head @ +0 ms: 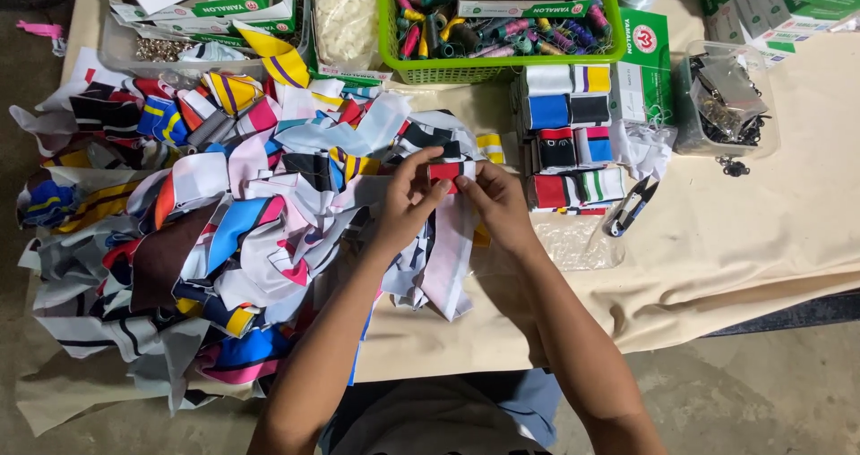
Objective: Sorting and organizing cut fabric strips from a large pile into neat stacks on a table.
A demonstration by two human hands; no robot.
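1. Between both hands, a small red, black and white fabric strip is pinched; the left hand's grip and the right hand's grip are clamped on it.
2. Beyond the grip, a green plastic basket holds thread spools.
3. Right of the grip, green-and-white cardboard boxes stand on the cream-covered worktop.

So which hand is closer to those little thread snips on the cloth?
Right hand; the thread snips lie just to its right. The left hand sits farther left, beyond the red fabric piece.

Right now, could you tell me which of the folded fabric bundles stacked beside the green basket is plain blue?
It is the plain blue folded fabric bundle, on the left in the stack's second row, below a white bundle. The black bundle sits to its right; the others are striped or red.
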